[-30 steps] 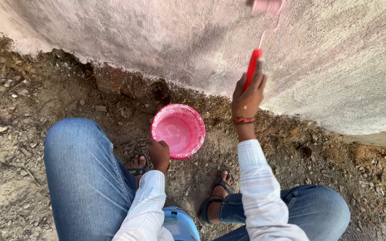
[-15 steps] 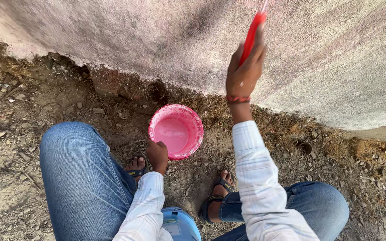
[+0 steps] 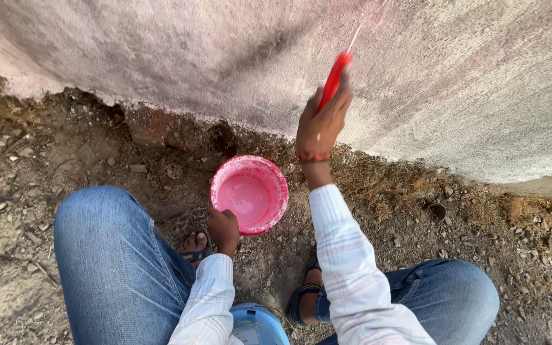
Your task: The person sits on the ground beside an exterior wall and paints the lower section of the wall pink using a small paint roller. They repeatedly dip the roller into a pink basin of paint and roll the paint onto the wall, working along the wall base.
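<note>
The person squats on bare, stony ground facing a rough plastered wall [image 3: 161,57] that fills the far part of the view, its surface tinted faintly pink. The right hand [image 3: 322,124] is raised against the wall, right of centre, and is clenched around the red plastic handle of a painting tool [image 3: 335,80]. A thin metal shaft runs up and to the right from the handle; the tool's head is too blurred to make out. A red thread band circles the right wrist, and a pale checked shirt sleeve [image 3: 352,268] covers the forearm down toward the near edge.

The round pink plastic bowl [image 3: 249,193] sits on the dirt just below the wall, between the two arms and slightly left of the raised hand. It holds pale pink paint, and its rim is speckled with splashes. The left hand [image 3: 224,228] rests at the bowl's near-left rim, fingers curled on the edge so that it grips the bowl.

Blue denim knees [image 3: 113,255] frame the scene at near left and near right, with sandalled feet on the soil between them. A light blue rounded plastic object [image 3: 258,322] shows at the near edge between the legs. Dry grass and small stones lie along the foot of the wall to the right.
</note>
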Tool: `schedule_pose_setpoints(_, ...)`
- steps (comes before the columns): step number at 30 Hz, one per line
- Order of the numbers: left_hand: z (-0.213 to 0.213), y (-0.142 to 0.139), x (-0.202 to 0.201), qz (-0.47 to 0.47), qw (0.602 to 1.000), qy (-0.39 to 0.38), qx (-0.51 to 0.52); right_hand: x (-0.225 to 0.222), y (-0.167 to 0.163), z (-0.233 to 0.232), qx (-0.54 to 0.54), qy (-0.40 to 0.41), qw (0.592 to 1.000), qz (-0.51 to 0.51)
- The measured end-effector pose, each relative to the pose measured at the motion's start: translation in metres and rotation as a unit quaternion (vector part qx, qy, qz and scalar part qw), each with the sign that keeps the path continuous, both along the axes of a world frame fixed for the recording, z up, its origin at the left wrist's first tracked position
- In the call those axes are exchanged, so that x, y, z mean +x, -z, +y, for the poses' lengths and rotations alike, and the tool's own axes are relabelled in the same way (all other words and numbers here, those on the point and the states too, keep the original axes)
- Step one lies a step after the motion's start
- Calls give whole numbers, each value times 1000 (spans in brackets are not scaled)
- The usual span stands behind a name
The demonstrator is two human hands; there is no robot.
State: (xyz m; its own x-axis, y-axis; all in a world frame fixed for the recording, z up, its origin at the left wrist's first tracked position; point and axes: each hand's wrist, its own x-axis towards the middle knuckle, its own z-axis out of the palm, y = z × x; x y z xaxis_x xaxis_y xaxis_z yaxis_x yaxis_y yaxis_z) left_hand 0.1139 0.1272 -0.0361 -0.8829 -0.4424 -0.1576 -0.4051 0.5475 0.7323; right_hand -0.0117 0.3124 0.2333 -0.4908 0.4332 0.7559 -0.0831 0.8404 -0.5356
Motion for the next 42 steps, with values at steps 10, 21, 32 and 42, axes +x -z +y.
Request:
schedule_pose_setpoints(10,0,-5,1,-3,1000,0,9,-26,-83,-13,-96,0,992,80)
schedule_pose_setpoints(21,0,-4,0,-17,1000,0,-5,-23,-59,49,106,-1,994,27)
schedule_pose_setpoints(32,5,-104,-16,-94,985,-89,112,30,-60,126,256,33,947,-191)
schedule_pose_setpoints(42,141,-336,-68,444,828,281,192,-23,-97,84,220,23,964,-148)
